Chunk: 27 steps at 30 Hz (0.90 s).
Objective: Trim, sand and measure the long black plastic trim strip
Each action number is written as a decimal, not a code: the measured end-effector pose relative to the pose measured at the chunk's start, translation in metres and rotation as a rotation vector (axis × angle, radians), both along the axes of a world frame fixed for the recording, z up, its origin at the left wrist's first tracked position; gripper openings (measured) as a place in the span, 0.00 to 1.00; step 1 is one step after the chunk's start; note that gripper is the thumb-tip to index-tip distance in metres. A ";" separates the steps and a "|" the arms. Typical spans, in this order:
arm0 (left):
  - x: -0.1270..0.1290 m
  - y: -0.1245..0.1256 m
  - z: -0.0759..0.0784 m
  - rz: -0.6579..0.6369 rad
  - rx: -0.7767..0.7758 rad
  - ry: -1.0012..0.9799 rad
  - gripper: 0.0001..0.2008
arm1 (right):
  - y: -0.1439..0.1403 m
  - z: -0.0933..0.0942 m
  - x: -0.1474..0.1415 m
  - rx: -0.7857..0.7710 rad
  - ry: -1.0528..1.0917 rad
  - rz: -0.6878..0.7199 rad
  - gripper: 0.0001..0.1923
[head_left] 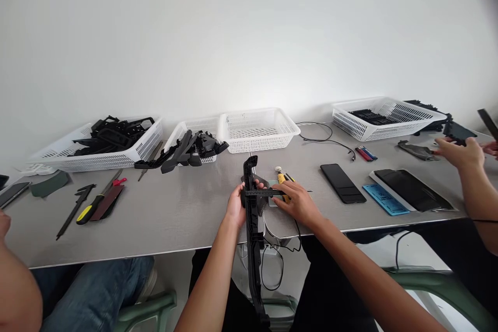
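At the near edge of the grey counter (175, 218), centre: one long black plastic part (252, 207), held lengthwise away from me, its far end above the counter, its near end hanging past the edge toward my lap. My left hand (235, 206) is closed around its left side, which appears to steady it. My right hand (298, 202) is closed on a dark caliper (264, 193) laid crosswise over the part, its beam touching the part's upper section, a placement that fits taking a width.

Just beyond my right hand: a yellow-handled tool (282, 181) lying on the counter, within easy reach.

Rear row, left to right: a white basket (116, 153) heaped with black parts; a second white basket (187, 137) with black parts spilling over its front rim; a third white basket (259, 129), no contents visible; a fourth white basket (385, 116) holding flat black pieces.

Left of centre: a yellow-and-black screwdriver (91, 210) and a second black caliper (75, 207), side by side.

Right of centre: a dark phone (342, 182), face up; a blue mat (385, 199); a black tablet (412, 189) beside it; red and blue pens (364, 153) near a loose black cable (327, 140).

Far right: another person's hand (461, 153) touching a black piece. Far left: another person's arm (17, 295) and jeans.
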<state>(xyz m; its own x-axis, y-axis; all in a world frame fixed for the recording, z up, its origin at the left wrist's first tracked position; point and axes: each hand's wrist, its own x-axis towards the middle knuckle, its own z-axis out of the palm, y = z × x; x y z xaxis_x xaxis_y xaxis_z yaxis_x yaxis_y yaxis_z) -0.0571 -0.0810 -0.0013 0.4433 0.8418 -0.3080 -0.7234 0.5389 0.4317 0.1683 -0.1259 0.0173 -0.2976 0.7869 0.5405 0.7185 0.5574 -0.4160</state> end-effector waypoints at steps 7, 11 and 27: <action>0.000 -0.001 0.003 0.002 -0.003 0.004 0.17 | -0.002 0.000 -0.001 -0.002 -0.009 -0.004 0.12; 0.001 -0.002 0.003 0.003 0.003 0.009 0.17 | -0.002 0.000 -0.001 -0.005 -0.013 -0.015 0.12; 0.003 -0.002 0.005 0.013 -0.017 0.008 0.17 | -0.001 -0.002 0.000 -0.006 -0.008 -0.006 0.11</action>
